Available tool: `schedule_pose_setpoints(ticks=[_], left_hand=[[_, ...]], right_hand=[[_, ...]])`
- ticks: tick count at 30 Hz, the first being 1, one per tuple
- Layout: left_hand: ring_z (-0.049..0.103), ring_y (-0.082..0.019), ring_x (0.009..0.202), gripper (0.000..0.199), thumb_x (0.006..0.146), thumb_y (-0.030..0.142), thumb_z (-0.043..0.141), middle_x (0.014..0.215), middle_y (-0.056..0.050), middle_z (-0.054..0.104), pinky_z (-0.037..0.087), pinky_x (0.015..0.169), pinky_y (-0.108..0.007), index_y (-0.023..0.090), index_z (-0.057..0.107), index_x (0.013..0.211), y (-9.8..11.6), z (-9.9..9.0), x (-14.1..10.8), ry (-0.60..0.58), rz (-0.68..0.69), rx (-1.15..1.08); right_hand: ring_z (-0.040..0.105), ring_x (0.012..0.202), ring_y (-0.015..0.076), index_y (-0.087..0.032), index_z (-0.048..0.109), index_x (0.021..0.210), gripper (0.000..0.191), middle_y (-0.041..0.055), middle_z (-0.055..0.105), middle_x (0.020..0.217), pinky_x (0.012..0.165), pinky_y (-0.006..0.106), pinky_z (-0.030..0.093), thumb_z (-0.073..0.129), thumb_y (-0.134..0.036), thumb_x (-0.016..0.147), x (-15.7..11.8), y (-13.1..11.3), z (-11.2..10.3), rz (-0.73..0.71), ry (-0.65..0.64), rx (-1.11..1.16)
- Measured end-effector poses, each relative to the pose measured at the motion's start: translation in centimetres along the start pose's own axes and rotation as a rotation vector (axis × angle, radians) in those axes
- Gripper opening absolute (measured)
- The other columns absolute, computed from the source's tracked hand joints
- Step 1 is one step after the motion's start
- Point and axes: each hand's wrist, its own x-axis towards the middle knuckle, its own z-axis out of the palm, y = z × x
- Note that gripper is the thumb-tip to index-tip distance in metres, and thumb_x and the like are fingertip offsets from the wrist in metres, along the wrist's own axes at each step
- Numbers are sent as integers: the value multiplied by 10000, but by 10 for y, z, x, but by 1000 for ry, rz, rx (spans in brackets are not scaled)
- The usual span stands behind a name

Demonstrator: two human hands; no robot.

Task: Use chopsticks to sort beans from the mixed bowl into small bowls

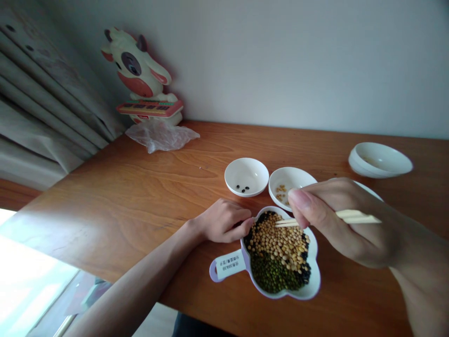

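My right hand (336, 220) grips a pair of wooden chopsticks (356, 216), their tips down among the yellow soybeans. Those soybeans (277, 241) lie in a white, lobed bowl (315, 281) with a lilac rim and a labelled handle. Green mung beans (277, 274) fill its near side, and black beans (270, 215) show along the edges. With curled fingers, my left hand (228, 222) pinches the bowl's left rim. Behind it stand a white bowl (247, 171) with a few black beans and another white bowl (293, 174) with several soybeans. A third white bowl is mostly hidden behind my right hand.
At the back right stands a stack of white bowls (380, 161). A cow-shaped toy keyboard (150, 107) leans by the wall at the back left, with a crumpled clear plastic bag (161, 135) before it. A curtain (45, 107) hangs along the left side of the wooden table (115, 196).
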Motion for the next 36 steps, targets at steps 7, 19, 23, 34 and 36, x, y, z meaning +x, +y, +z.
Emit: schedule_pose_setpoints(ticks=[7,19,23,34,36], left_hand=[[599,-164,630,427,1168,330,392,713,-28,634,455,621,-317,217,531,780,0,-1,1,7,4,-23],[589,-164,629,427,1171,335,388,720,-32,631,451,627,-321,218,508,778,1,-1,1,9,7,-15],[625,-180,676,430,1173,341,383,757,-49,658,488,679,-328,213,534,791,-1,0,-1,10,9,-11],[597,-161,642,426,1173,359,394,738,-32,649,433,637,-320,209,547,805,0,-1,-2,-20,-44,-20],[592,-159,640,427,1174,360,391,733,-31,646,427,637,-321,209,541,803,0,-1,-2,-24,-46,-23]], right_hand=[[417,508,130,-215,525,707,487,-26,512,579,551,365,266,474,-346,1174,2,-2,1,11,15,0],[450,508,128,-208,539,698,503,-18,549,580,568,362,274,452,-330,1179,2,-3,1,-53,18,-48],[435,511,128,-217,479,677,523,-20,521,582,573,358,273,434,-344,1182,4,-6,2,-58,10,-75],[447,484,133,-207,583,618,685,1,524,513,561,380,256,327,-433,1212,9,-1,6,5,190,-111],[450,488,135,-208,586,613,695,6,532,523,561,388,249,349,-481,1207,10,1,7,34,222,-110]])
